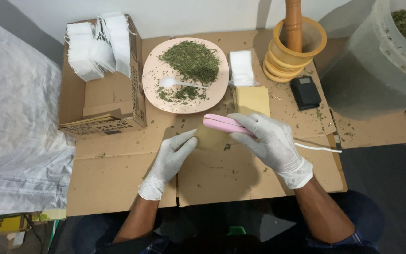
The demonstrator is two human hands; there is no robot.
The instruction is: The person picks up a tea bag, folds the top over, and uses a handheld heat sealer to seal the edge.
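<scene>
Both hands wear white gloves. My right hand (269, 141) grips a pink clamp-like sealing tool (224, 123) with a white cord (318, 147) trailing right; its jaws are closed over the top of a small tan paper packet (211, 138). My left hand (174, 155) holds the packet's lower left edge with thumb and fingers. All this sits over a flattened cardboard sheet (118, 174) on the floor.
A pink plate (156, 89) holds dried green herbs and a white plastic spoon (177, 83). A cardboard box (102, 101) of white pouches stands at left. Tan packets (252, 99), white pouches (241, 68), a wooden mortar and pestle (294, 47), a black scale (305, 92) and a herb tub (391, 51) lie beyond.
</scene>
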